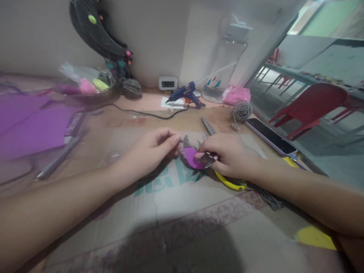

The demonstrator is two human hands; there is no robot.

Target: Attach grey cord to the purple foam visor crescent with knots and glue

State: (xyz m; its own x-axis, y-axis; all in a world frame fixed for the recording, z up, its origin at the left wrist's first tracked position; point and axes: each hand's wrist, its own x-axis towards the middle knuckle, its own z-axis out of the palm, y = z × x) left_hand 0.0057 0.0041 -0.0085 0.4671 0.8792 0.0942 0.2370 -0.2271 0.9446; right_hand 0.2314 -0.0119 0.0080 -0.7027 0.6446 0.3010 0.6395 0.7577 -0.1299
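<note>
Low over the cardboard, my right hand [227,155] is closed around a purple round piece [193,158] and a small shiny metal tool [209,160], its kind unclear. Grey tufts [186,141] stick out from the far edge of the piece. My left hand [159,148] is just to its left, thumb and index finger pinched; whatever is between them is too small to make out. Scissors lie under my right hand, a blade [209,126] showing beyond it and a yellow handle [230,182] on the near side; their middle is hidden.
A blue glue gun [186,94] with a black cord rests at the back, near a small digital clock [167,83] and clear bottle [224,64]. Grey yarn [241,111] and a phone [271,136] are at right. Purple sheets [31,121] and a bowl [88,96] occupy the left.
</note>
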